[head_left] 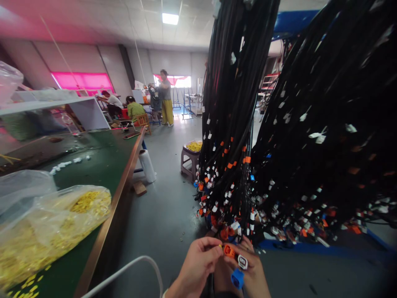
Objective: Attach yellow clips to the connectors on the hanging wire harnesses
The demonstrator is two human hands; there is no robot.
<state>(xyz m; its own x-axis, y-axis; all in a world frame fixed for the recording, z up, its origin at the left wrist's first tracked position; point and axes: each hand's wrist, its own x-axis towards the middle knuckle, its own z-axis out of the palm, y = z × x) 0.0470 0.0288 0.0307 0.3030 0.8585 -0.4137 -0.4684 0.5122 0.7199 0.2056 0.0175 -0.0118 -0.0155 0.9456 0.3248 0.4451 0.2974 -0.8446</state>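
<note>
Low in the head view, my left hand (201, 263) pinches a small yellow piece (220, 246) between thumb and fingertips, mostly hidden by them. The piece is right beside the opening of an orange connector (229, 251). My right hand (256, 269) is closed around that orange connector, a white connector (242, 261) and a blue connector (237, 278). Their wires run back behind the fingers towards a hanging bundle of black cable harnesses (238, 103), whose lower ends carry many white, orange and blue connectors.
A green-topped table (102, 161) on the left bears a clear bag (62, 223) of yellow pieces, some spilled. A white cable (136, 260) loops up near my left hand. Ahead are a stool (187, 163) with a yellow-filled tray, a white roll (147, 165) and a standing person (166, 97).
</note>
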